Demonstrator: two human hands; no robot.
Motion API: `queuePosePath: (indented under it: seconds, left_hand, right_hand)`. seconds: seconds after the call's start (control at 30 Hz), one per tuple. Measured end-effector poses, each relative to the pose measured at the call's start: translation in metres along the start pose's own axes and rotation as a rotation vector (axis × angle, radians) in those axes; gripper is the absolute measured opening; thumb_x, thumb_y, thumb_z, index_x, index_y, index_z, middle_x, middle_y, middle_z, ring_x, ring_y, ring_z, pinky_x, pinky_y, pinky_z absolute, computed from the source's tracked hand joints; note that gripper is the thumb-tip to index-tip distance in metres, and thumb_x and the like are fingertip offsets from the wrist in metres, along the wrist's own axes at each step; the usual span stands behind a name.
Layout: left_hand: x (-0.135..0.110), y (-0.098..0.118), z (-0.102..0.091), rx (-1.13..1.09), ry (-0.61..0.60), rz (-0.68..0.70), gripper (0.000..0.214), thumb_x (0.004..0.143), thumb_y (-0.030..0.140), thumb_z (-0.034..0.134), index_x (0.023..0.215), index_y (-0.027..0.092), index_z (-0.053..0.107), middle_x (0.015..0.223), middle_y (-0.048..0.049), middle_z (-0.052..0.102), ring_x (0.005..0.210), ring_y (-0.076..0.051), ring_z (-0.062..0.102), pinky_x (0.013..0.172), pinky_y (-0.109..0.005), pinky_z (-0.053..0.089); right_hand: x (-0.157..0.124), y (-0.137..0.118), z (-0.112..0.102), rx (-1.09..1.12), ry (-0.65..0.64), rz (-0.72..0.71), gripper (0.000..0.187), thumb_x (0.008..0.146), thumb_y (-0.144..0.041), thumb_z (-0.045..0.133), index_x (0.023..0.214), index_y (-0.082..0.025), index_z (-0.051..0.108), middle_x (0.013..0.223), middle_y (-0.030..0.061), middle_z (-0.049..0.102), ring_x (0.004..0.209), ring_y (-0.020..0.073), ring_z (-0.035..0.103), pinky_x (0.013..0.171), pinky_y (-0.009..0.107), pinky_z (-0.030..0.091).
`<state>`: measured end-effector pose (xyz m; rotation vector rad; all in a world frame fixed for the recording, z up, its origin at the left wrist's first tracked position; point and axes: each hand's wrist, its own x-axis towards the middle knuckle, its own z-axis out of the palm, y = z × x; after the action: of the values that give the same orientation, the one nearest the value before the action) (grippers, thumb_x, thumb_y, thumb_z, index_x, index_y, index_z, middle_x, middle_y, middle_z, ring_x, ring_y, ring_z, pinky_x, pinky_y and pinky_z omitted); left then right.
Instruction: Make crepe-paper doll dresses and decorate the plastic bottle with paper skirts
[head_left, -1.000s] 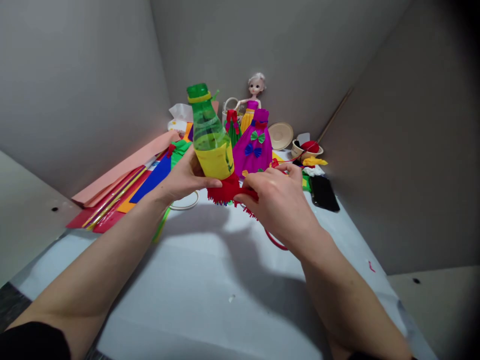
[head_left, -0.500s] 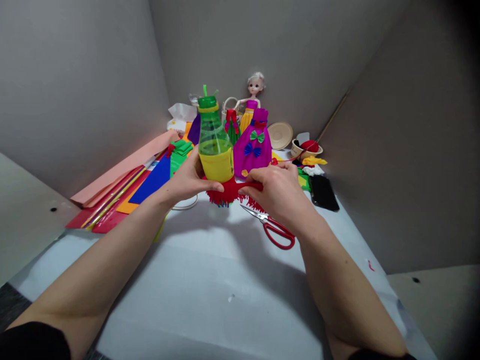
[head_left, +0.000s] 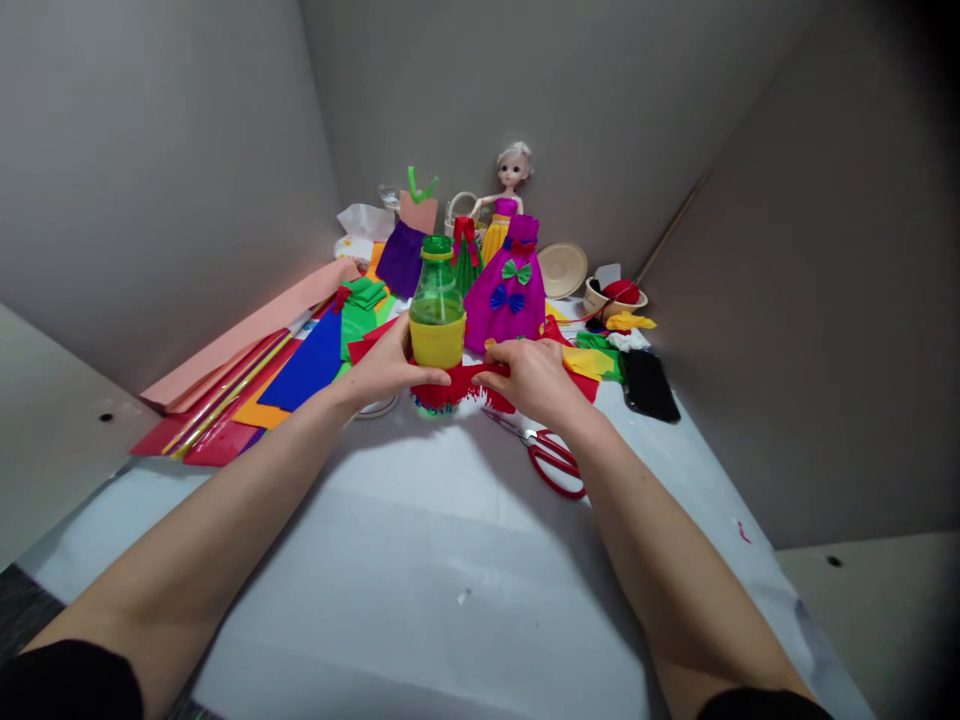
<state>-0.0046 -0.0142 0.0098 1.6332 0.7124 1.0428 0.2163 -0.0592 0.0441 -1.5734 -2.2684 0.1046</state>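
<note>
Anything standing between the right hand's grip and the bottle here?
Only the red fringe, which spans from the bottle's lower part to the right grip, pinching its free end. Nothing else visible does; the scissors lie on the table, below that line in the view.

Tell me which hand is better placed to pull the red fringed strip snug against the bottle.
The right hand, probably: it pinches the red fringed strip where that stretches out from the bottle. The left hand grips the bottle at its yellow band, so seems better suited to steadying it.
</note>
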Motion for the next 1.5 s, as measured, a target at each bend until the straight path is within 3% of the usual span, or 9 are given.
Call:
queuePosePath:
  seconds: [0.4,0.87,1.03,1.23,1.37,1.5]
  left_hand:
    - [-0.003,-0.002,0.003,-0.057,-0.095,-0.061,0.083,0.061,0.016,0.086,0.133,0.024,0.045,0.134,-0.0131,0.057,0.132,-0.032,0.05,0.103,-0.044,0.047]
    - [-0.002,-0.003,0.001,-0.004,-0.087,-0.071,0.072,0.062,0.019,0.087,0.125,0.019,0.052,0.129,-0.0147,0.06,0.121,-0.031,0.057,0.097,-0.043,0.05]
    - [0.001,-0.001,0.001,-0.046,-0.057,-0.031,0.072,0.059,0.021,0.089,0.122,0.014,0.054,0.127,-0.0163,0.061,0.115,-0.031,0.061,0.096,-0.044,0.051]
    - [0.006,-0.008,-0.003,-0.013,0.017,0.041,0.074,0.054,0.019,0.091,0.119,0.016,0.055,0.118,-0.0128,0.066,0.114,-0.032,0.062,0.095,-0.046,0.051]
    - [0.007,-0.01,-0.003,-0.015,0.031,0.043,0.07,0.053,0.02,0.091,0.114,0.016,0.057,0.111,-0.011,0.068,0.107,-0.032,0.065,0.089,-0.045,0.054]
    - [0.007,-0.009,-0.001,-0.011,0.086,0.076,0.071,0.05,0.023,0.092,0.112,0.015,0.057,0.111,-0.0106,0.068,0.111,-0.032,0.062,0.095,-0.046,0.051]
  right_hand:
    - [0.0,0.002,-0.001,-0.007,-0.005,0.0,0.021,0.085,-0.033,0.065,0.07,-0.019,0.06,0.068,-0.0008,0.064,0.073,0.0175,0.056,0.072,0.032,0.02]
    - [-0.002,0.007,-0.011,-0.064,-0.089,0.031,0.017,0.084,-0.033,0.064,0.073,-0.021,0.063,0.069,-0.0001,0.065,0.069,0.0176,0.056,0.072,0.032,0.021]
    - [-0.013,-0.012,-0.024,-0.151,-0.105,-0.013,0.021,0.085,-0.03,0.064,0.068,-0.018,0.06,0.067,0.0012,0.065,0.071,0.0178,0.055,0.077,0.034,0.021]
    - [-0.03,-0.049,-0.038,-0.286,-0.209,-0.097,0.02,0.088,-0.025,0.062,0.07,-0.017,0.063,0.07,0.0041,0.066,0.075,0.0191,0.057,0.082,0.037,0.022]
    - [-0.035,-0.058,-0.037,-0.309,-0.247,-0.131,0.015,0.088,-0.022,0.06,0.075,-0.016,0.066,0.074,0.0057,0.069,0.075,0.0193,0.059,0.082,0.037,0.022]
    - [-0.037,-0.061,-0.031,-0.317,-0.276,-0.174,0.017,0.088,-0.021,0.059,0.073,-0.016,0.065,0.071,0.0054,0.07,0.07,0.0177,0.058,0.081,0.038,0.022]
